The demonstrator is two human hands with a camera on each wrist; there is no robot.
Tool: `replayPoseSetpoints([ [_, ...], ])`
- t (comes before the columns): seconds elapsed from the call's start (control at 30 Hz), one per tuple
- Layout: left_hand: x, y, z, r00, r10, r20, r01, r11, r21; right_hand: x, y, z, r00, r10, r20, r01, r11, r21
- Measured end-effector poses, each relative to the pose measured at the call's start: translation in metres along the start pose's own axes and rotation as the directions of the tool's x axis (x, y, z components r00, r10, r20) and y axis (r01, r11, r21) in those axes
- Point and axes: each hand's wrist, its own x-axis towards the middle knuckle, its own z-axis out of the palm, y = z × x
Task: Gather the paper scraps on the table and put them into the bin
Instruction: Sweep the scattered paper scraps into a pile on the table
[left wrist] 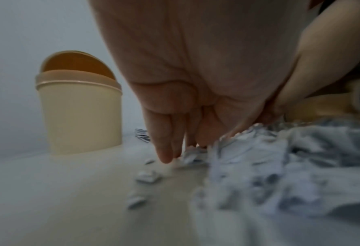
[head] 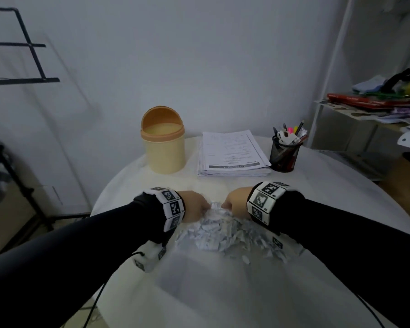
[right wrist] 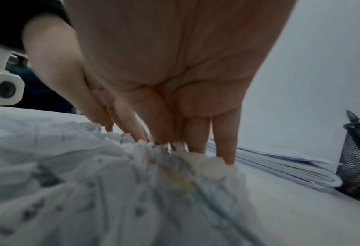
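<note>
Item: torn, crumpled white paper scraps (head: 219,229), heaped mid-bench (head: 329,197). Your left hand (head: 194,204) and right hand (head: 236,201), fingers straight, are pressing its far edge. Smooth cream cylindrical bin (head: 165,147), lid up, is standing at 11 o'clock.

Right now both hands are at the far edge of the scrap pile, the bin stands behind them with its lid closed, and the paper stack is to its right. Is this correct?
Not quite: the lid is open. The head view shows the bin with its lid tipped back and the inside visible. The rest holds: the left hand and right hand are at the far edge of the scrap pile, and the paper stack lies right of the bin.
</note>
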Motion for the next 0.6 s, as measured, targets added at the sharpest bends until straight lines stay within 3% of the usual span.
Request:
replayPoseSetpoints([
  [0.1, -0.007, 0.009, -0.007, 0.999, 0.012, -0.046, -0.012, 1.000, 0.000, -0.008, 0.006, 0.003, 1.000, 0.019, -0.021, -0.019, 1.000, 0.017],
  [0.23, -0.014, -0.009, -0.014, 0.981, -0.129, -0.145, 0.129, 0.992, -0.010, -0.025, 0.018, 0.003, 0.985, 0.043, -0.165, -0.039, 0.999, 0.031],
  [0.33, -0.017, -0.021, 0.000, 0.969, -0.213, -0.123, 0.219, 0.975, 0.035, -0.035, 0.032, 0.012, 0.965, 0.122, -0.232, -0.110, 0.992, 0.067],
  [0.5, -0.020, -0.011, 0.023, 0.969, -0.226, -0.098, 0.229, 0.973, 0.023, -0.053, 0.043, 0.038, 0.949, 0.270, -0.165, -0.265, 0.963, 0.054],
  [0.6, -0.017, 0.006, 0.021, 0.985, -0.153, -0.082, 0.156, 0.987, 0.040, -0.054, 0.043, 0.050, 0.934, 0.337, -0.119, -0.328, 0.940, 0.093],
])
